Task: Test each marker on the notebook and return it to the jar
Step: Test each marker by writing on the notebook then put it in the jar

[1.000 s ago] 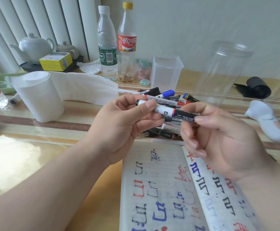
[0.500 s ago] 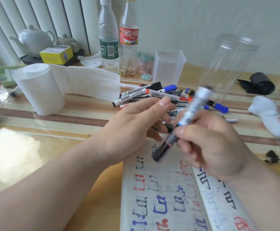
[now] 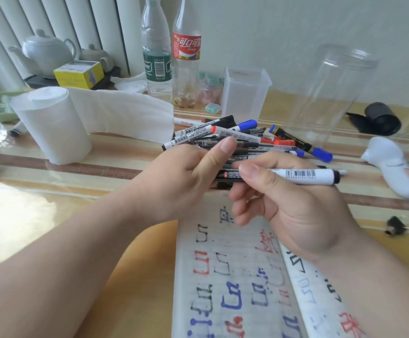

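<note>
My right hand (image 3: 293,213) grips a white marker (image 3: 303,176) with a barcode label and holds it level above the top of the open notebook (image 3: 235,276). My left hand (image 3: 186,181) pinches the marker's black cap end (image 3: 227,177) between thumb and fingers. The notebook pages carry red, blue and black test marks. Behind my hands lies a pile of markers (image 3: 235,137). The tall clear jar (image 3: 332,93) stands at the back right with nothing visible inside it.
A paper towel roll (image 3: 52,125) stands at the left. Two bottles (image 3: 169,52), a square clear container (image 3: 244,93), a teapot (image 3: 47,50) and a yellow box (image 3: 79,74) line the back. A white device (image 3: 391,164) and a small black cap (image 3: 393,225) lie at the right.
The marker was tilted over the notebook in my right hand; it now lies level, and my left hand has closed on its black end.
</note>
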